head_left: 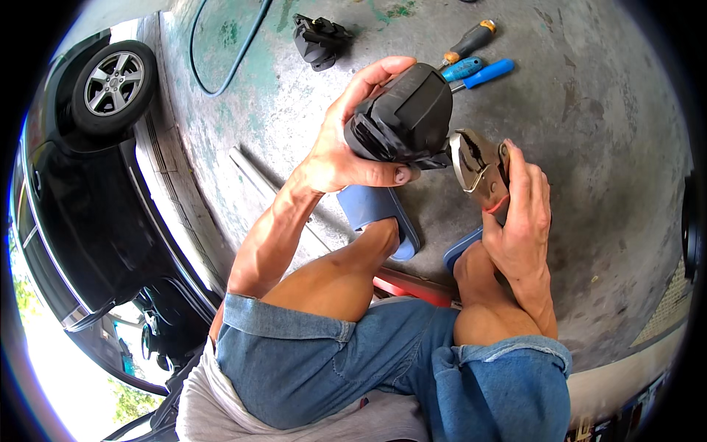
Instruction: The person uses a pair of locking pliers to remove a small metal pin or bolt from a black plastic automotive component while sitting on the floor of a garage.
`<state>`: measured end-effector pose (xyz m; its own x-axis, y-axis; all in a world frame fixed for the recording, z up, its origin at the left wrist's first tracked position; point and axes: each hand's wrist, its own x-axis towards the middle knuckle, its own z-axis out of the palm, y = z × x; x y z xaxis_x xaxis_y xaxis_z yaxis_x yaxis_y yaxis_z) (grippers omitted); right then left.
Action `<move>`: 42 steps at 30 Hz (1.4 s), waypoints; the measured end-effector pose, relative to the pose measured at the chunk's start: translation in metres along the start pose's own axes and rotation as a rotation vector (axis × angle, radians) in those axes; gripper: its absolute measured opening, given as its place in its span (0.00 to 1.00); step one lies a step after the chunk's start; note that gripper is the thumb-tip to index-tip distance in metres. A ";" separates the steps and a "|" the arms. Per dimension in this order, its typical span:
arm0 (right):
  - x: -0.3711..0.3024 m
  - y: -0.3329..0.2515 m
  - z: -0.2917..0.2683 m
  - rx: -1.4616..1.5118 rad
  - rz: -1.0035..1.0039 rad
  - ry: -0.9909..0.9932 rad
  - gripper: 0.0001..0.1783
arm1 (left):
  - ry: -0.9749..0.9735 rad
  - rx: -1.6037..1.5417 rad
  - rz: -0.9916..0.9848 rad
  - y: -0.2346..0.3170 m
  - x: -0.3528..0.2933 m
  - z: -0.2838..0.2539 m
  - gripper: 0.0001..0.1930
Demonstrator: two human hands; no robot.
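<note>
My left hand (346,151) is wrapped round a rounded black plastic housing (412,110), thumb along its lower side and fingers behind it. It is held up above the floor, between me and the tools. In my right hand (523,214) is a pair of metal pliers (490,180) with toothed jaws and a bit of red near the handle. The jaws stand apart and point up, just right of the housing; I cannot tell whether they touch it. A curved silver strip shows at the left side of the pliers' head.
Beyond my hands on the concrete floor lie a screwdriver with a dark and orange handle (471,42), two blue-handled tools (486,74) and another black plastic part (318,40). A blue hose (239,59) curves at the far left. A black car (88,214) stands left.
</note>
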<state>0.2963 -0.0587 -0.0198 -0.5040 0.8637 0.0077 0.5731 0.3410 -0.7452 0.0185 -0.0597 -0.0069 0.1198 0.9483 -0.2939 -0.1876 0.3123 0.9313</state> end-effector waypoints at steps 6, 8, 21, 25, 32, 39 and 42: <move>-0.001 0.001 0.003 0.067 0.025 0.000 0.45 | 0.033 -0.052 -0.080 0.006 0.000 0.007 0.58; -0.001 0.001 0.004 0.084 0.029 0.000 0.45 | 0.036 -0.077 -0.093 0.007 0.000 0.007 0.58; 0.001 0.000 0.000 -0.162 0.010 0.014 0.39 | 0.058 -0.107 -0.121 0.011 0.002 0.010 0.57; 0.001 -0.001 0.001 -0.260 0.047 0.025 0.34 | 0.071 -0.065 -0.092 0.007 0.004 0.007 0.56; 0.003 -0.005 0.002 -0.211 0.106 -0.025 0.25 | 0.122 -0.047 -0.203 0.013 0.004 0.015 0.50; 0.002 -0.008 0.008 0.344 0.450 -0.182 0.25 | 0.171 0.134 -0.270 0.018 0.006 0.021 0.45; 0.000 -0.004 0.009 0.388 0.418 -0.255 0.22 | 0.169 0.196 -0.273 0.017 0.006 0.019 0.45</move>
<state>0.2886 -0.0632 -0.0227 -0.4534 0.7630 -0.4607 0.5027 -0.2080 -0.8391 0.0343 -0.0503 0.0109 -0.0258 0.8324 -0.5535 0.0207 0.5540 0.8322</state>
